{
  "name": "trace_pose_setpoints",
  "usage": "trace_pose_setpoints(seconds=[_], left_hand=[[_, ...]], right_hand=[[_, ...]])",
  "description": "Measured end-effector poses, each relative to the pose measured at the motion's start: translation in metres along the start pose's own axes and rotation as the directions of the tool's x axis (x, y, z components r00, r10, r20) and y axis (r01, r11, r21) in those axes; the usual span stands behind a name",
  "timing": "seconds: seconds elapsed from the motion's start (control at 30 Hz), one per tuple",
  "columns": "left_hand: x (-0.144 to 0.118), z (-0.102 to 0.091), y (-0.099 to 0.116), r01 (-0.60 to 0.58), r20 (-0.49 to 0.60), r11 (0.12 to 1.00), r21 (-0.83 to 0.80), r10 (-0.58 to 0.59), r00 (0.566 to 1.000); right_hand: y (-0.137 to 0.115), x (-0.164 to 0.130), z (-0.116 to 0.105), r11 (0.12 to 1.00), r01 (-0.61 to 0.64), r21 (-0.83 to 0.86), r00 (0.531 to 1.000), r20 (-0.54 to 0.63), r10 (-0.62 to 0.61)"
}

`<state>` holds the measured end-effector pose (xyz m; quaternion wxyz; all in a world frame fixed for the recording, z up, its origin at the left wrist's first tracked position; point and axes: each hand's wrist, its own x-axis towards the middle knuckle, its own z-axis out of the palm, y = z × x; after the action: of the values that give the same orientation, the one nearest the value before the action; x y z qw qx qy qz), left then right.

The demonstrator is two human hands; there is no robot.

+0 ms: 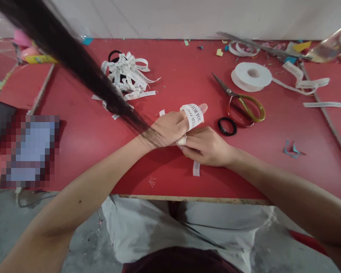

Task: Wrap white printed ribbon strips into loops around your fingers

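1. While the left hand (170, 127) points its fingers away from the person, a printed ribbon strip (192, 115) sits looped around them, so the wrapping looks to me about half done.
2. Its fingers are stretched out together, not gripping; the loop simply hangs on them.
3. The right hand (207, 146) lies just beside and partly under the left, fingers curled shut, pinching the loose tail of the ribbon, whose end (196, 168) pokes out below the hand.
4. A heap of cut strips (127, 76) lies farther back, which I take for pieces already cut.
5. Still unused, it seems: the ribbon roll (251, 76), the scissors (241, 102) and a black hair tie (227, 126) just beside the hands.
6. All this rests on a red table (82, 129) littered with paper scraps, against a pale wall; the floor below is grey concrete.
7. A dark lock of hair (74, 60) hangs across the view.
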<state>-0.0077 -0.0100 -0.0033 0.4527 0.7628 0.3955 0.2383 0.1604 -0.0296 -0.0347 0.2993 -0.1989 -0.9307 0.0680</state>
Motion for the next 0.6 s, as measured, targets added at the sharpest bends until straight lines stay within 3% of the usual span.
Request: trace_pose_setpoints(seconds=[0.6], left_hand=[[0.0041,0.0009,-0.0018,-0.024,0.03,0.992,0.125,0.021,0.999]], right_hand=[[0.0013,-0.0004,0.0005,0.999,0.04,-0.034,0.999,-0.02,-0.041]])
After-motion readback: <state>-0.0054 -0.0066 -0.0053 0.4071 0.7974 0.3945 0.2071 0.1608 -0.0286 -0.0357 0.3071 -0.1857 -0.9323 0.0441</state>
